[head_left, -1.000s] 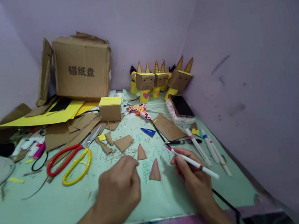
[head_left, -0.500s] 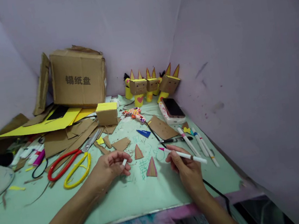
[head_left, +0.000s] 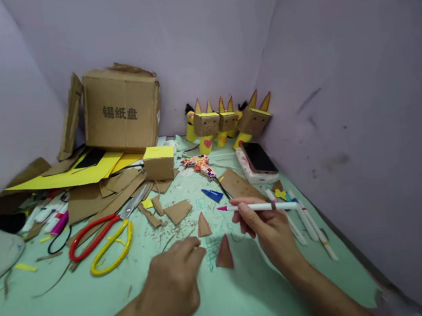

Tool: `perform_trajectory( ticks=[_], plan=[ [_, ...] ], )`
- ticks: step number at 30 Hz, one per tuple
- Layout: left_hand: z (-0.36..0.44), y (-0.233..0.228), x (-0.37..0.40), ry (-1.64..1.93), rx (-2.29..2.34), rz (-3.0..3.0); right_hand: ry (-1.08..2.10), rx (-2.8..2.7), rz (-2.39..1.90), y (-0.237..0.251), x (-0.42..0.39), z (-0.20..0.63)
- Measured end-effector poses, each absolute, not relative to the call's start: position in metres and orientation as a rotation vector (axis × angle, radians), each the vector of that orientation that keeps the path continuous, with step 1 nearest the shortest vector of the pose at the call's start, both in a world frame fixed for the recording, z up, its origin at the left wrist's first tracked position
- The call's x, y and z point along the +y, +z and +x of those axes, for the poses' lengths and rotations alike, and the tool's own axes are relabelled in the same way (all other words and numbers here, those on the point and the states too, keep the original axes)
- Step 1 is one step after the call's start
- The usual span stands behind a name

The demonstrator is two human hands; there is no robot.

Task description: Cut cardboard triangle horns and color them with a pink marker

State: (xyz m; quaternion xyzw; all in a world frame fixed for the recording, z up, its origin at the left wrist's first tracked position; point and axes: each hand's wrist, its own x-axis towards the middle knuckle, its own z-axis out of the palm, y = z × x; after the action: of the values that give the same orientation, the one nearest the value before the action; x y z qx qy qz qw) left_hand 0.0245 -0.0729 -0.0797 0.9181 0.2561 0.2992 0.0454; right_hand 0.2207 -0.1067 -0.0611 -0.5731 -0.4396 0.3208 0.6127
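My right hand [head_left: 271, 230] grips a white marker [head_left: 264, 206] with an uncapped pink tip, held level above the green mat [head_left: 59, 307] with the tip pointing left. My left hand [head_left: 173, 284] rests on the mat with its back toward me and its fingers curled; the white marker cap it held a moment ago is hidden under them. A pink-edged cardboard triangle [head_left: 224, 252] lies between the hands, just right of the left fingertips. A second, plain cardboard triangle [head_left: 203, 225] lies a little farther back.
Red and yellow scissors [head_left: 100, 234] lie left of the hands among cardboard scraps. A big cardboard box [head_left: 123, 110], yellow paper [head_left: 69, 174] and a small yellow-topped box [head_left: 159, 162] stand behind. Cardboard figures [head_left: 225, 120], a phone [head_left: 258, 158] and loose markers [head_left: 313, 225] line the right wall.
My right hand lifted the marker and turned it level. My left hand turned palm down and moved toward me, hiding the cap. The head view shifted.
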Motion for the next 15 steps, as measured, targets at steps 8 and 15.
perform_trajectory(
  ticks=[8, 15],
  plan=[
    [0.057, -0.079, -0.087, 0.617, 0.814, 3.288, 0.820, -0.902, -1.376, -0.074, -0.074, 0.216],
    [0.052, -0.077, -0.081, 0.542, 0.893, 3.041, 0.854, -0.780, -1.522, -0.092, -0.082, 0.220]
  ],
)
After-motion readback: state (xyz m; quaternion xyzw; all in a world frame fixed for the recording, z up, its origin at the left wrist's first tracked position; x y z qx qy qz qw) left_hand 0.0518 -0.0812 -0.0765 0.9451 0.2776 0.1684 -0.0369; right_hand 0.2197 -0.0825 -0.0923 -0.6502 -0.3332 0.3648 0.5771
